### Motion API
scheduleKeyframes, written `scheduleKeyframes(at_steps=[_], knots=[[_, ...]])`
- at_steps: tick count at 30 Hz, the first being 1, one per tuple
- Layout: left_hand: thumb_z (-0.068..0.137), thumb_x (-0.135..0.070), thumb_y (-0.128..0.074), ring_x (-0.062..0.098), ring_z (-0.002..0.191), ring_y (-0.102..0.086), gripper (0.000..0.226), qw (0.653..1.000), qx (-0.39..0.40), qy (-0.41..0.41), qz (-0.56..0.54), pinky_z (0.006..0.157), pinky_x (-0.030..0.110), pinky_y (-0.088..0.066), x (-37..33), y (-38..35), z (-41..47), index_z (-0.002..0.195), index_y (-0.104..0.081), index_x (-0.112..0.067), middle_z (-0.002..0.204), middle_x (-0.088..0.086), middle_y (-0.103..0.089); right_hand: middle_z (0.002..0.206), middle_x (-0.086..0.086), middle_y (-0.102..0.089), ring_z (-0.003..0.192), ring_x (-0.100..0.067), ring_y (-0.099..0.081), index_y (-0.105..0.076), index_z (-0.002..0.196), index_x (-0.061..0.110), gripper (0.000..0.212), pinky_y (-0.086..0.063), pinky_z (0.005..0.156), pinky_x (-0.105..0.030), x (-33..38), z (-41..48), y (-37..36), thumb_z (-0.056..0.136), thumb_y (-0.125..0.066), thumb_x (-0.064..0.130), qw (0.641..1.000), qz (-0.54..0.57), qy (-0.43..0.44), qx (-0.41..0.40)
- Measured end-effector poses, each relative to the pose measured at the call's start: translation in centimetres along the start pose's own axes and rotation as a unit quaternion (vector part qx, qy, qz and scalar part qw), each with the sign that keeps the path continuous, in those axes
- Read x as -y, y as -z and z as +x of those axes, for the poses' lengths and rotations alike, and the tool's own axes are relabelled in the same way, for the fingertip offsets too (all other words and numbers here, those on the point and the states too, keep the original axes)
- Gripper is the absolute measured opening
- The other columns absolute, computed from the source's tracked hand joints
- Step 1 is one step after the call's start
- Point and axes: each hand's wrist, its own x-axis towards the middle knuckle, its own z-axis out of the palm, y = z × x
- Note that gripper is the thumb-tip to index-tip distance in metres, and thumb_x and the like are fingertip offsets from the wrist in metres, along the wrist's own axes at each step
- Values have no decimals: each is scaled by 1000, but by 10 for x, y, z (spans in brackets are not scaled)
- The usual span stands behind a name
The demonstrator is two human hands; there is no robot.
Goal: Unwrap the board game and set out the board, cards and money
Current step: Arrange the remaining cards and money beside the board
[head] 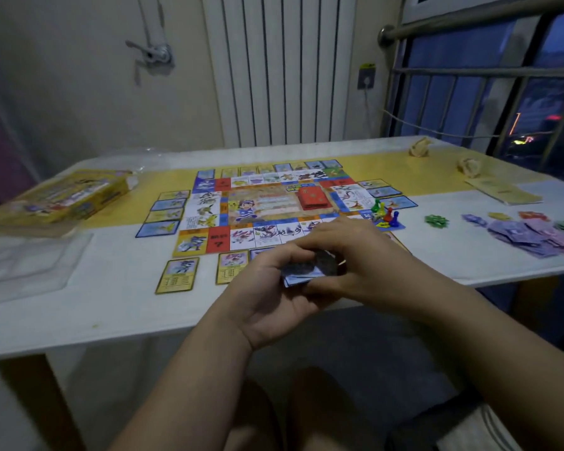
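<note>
Forearms, 2, bare, enter from the bottom edge and meet above the near edge of the table (pixel 111 314). Item 1: left hand (pixel 267 297), palm up, fingers curled under a small stack of cards (pixel 310 270), holding it low over the table edge, in front of the board (pixel 274 206). Item 2: right hand (pixel 349 255), fingers curled over the stack's top and far end, pinching it. Item 3: board, flat at table centre, with laid cards (pixel 177 275) ranged along its left, far and right sides; the near side shows 2 yellow-framed cards and 1 more partly behind the hands. Item 4: money (pixel 534 236), a loose purple heap at the right, well apart from the board. Step in hand, as I judge it: dealing the stack along the near side. To do it well I would slide off 1 card at a time with the right thumb, keep the left grip firm so the stack does not fan, and lay each card just beside the board edge, square to it and clear of its neighbour. Not legible: the stack's faces are blurred and its count unknown; the right fingertips sit behind the stack; the hands cover the board's near-right edge; the frame cuts off the money heap; dim light leaves all print unreadable.
</note>
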Motion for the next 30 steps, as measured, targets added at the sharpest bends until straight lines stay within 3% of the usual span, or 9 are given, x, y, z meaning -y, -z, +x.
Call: scheduleKeyframes(at_steps=[2, 4, 7, 11, 16, 18, 21, 24, 30], knots=[[79, -9, -45, 25, 78, -66, 37, 1000, 23, -4, -18, 74, 35, -57, -3, 2, -4, 113, -56, -2, 100, 19, -65, 105, 7, -65, 93, -3, -48, -63, 122, 26, 47, -46, 78, -26, 1, 1, 2, 77, -76, 31, 999, 27, -18, -15], [79, -9, -47, 24, 80, -67, 37, 999, 31, -21, -9, 80, 36, -55, -4, 1, -5, 114, -56, -2, 99, 19, -66, 104, 7, -61, 97, -5, -48, -61, 126, 25, 50, -47, 79, -26, 6, 1, 3, 78, -75, 28, 999, 27, -21, -37], [79, -6, -48, 21, 75, -68, 32, 997, 5, -50, 62, 71, 32, -56, -3, 0, -5, 109, -57, -1, 90, 17, -69, 103, 10, -57, 99, -5, -48, -58, 129, 27, 55, -44, 84, -25, 11, 1, 8, 77, -75, 34, 1000, 8, -12, -12], [93, 1, -40, 21, 78, -71, 27, 991, -4, -77, 108, 70, 29, -59, -6, -2, -8, 113, -57, 0, 94, 17, -71, 100, 28, -55, 98, 8, -53, -60, 122, 33, 46, -45, 86, -12, 8, 0, 17, 78, -73, 32, 993, 99, -63, 20], [91, 0, -47, 18, 82, -71, 31, 979, -19, -115, 167, 71, 26, -59, -10, -2, -9, 117, -60, -9, 96, 10, -73, 99, 5, -73, 92, -8, -69, -67, 102, 18, 30, -56, 86, -32, 2, 5, 16, 74, -76, 22, 937, 316, -148, 19], [89, 1, -49, 17, 77, -71, 30, 975, -42, -136, 173, 67, 25, -58, -13, 0, -10, 107, -65, -16, 89, 8, -73, 95, -1, -74, 90, -16, -70, -67, 85, 16, 25, -56, 87, -40, -1, 8, 16, 64, -76, 28, 911, 373, -178, 0], [88, 3, -51, 16, 70, -70, 26, 966, -78, -159, 187, 63, 24, -57, -15, 3, -11, 97, -67, -17, 78, 6, -73, 91, -10, -73, 88, -22, -70, -66, 67, 18, 21, -53, 90, -47, -3, 17, 11, 61, -78, 34, 906, 372, -203, -4], [90, 3, -53, 18, 74, -71, 26, 954, -102, -174, 222, 65, 25, -58, -14, 6, -12, 98, -67, -17, 83, 6, -73, 83, -8, -74, 85, -17, -70, -69, 72, 11, 14, -52, 92, -44, -2, 22, 7, 76, -76, 21, 915, 339, -219, 0], [93, -8, -53, 21, 86, -71, 20, 952, -121, -165, 229, 67, 26, -59, -14, 14, -15, 107, -65, -16, 97, 10, -73, 75, 0, -71, 78, -11, -64, -71, 75, 15, 15, -51, 85, -35, 1, 24, 6, 86, -67, 24, 932, 287, -219, 23]])
